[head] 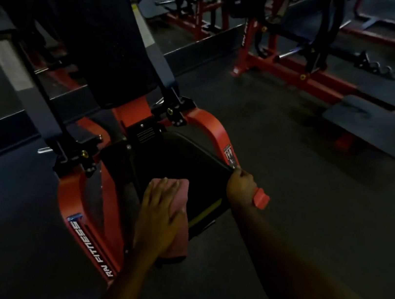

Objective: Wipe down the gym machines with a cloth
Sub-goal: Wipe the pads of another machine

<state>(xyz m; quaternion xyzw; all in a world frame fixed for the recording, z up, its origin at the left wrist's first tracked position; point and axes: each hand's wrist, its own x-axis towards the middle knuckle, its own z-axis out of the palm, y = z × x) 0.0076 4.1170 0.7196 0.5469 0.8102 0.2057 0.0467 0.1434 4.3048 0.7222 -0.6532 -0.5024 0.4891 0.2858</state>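
- We press our left hand flat, fingers straight, on the folded pink cloth, which lies at the near edge of the black padded seat.
- Our right hand curls round the red steel frame arm beside the seat.
- We judge the cloth soft, light and limp. It is best driven under a flat palm, since it would bunch otherwise.

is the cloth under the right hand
No, the left hand presses the pink cloth on the seat pad; the right hand grips the red frame.
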